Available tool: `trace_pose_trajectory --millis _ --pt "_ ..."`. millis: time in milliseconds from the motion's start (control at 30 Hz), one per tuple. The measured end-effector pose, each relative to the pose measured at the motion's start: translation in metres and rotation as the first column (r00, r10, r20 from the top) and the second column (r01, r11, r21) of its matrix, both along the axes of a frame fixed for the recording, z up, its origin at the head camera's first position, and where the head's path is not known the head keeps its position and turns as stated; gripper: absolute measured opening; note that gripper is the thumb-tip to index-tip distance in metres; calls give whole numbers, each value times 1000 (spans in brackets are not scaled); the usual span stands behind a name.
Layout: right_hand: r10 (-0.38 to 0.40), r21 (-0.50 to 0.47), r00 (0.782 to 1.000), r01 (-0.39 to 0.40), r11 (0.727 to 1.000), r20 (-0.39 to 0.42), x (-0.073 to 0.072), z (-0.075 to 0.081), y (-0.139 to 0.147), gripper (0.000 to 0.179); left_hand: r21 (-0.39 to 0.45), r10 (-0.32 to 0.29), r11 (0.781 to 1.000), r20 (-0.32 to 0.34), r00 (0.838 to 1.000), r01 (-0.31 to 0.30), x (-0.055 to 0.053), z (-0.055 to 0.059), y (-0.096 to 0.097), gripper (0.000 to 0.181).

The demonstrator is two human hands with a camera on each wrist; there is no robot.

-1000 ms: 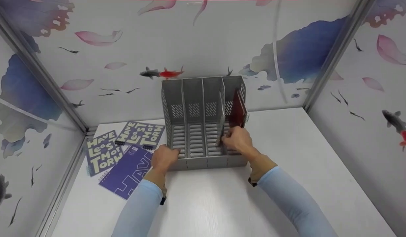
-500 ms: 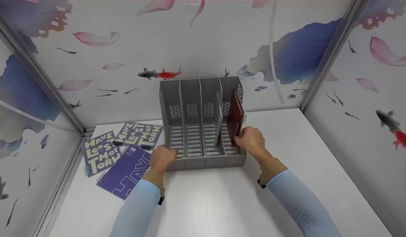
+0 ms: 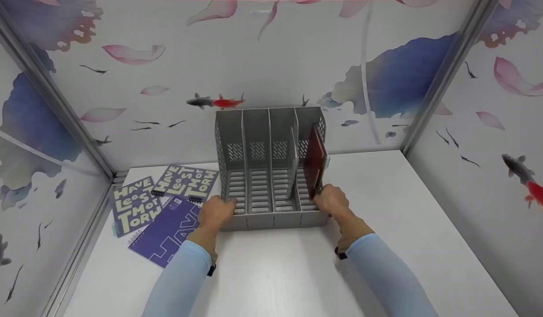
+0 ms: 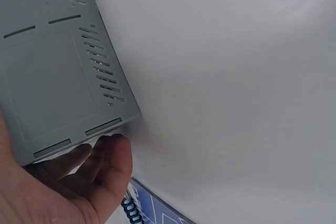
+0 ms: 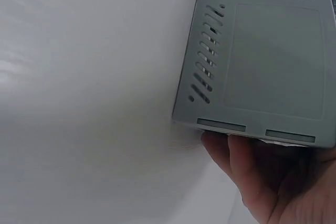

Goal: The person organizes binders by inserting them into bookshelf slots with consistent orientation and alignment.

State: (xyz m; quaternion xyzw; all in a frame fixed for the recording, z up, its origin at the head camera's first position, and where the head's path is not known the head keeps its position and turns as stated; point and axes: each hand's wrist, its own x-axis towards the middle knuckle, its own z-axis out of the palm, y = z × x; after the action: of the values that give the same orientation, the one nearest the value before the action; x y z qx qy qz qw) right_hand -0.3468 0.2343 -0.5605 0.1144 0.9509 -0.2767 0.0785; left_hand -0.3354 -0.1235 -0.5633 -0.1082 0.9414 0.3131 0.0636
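Observation:
A grey four-slot file organizer (image 3: 271, 221) stands against the back wall. My left hand (image 3: 215, 212) grips its front left corner, thumb over the rim; in the left wrist view the fingers (image 4: 113, 163) curl at the organizer's side (image 4: 52, 82). My right hand (image 3: 334, 201) holds the front right corner; in the right wrist view its fingers (image 5: 244, 166) bend against the organizer's side (image 5: 273, 61). A dark red notebook (image 3: 314, 160) stands upright in the far right slot. One slot to its left, a thin grey-edged item (image 3: 293, 167) stands beside the divider.
Left of the organizer, a purple notebook (image 3: 163, 231) and two lettered spiral notebooks lie on the white table (image 3: 271, 277), one lettered notebook (image 3: 137, 206) farthest left and the other lettered notebook (image 3: 187, 179) behind. Patterned panels (image 3: 271, 53) enclose the table.
My right hand has moved from inside the slots, beside the thin item, out to the front right corner of the organizer. My left hand stays at the left corner.

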Motion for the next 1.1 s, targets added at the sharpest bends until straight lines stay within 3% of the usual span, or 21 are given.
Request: trace_pose_trajectory --millis 267,533,767,1100 --pt "5 -26 999 -4 1000 40 -2 4 -5 31 19 -11 1000 -72 997 12 2 6 -15 65" --pt "-3 -31 999 4 1000 50 -3 -2 -2 30 23 -48 998 -88 995 50 1 17 -38 54" --pt "0 -19 1000 1 1000 24 0 -4 2 26 -70 -120 991 -137 983 112 -3 28 -57 45" --pt "20 0 1000 -20 1000 -3 -1 -4 1 30 -204 -144 971 -96 985 123 -4 44 -91 47"
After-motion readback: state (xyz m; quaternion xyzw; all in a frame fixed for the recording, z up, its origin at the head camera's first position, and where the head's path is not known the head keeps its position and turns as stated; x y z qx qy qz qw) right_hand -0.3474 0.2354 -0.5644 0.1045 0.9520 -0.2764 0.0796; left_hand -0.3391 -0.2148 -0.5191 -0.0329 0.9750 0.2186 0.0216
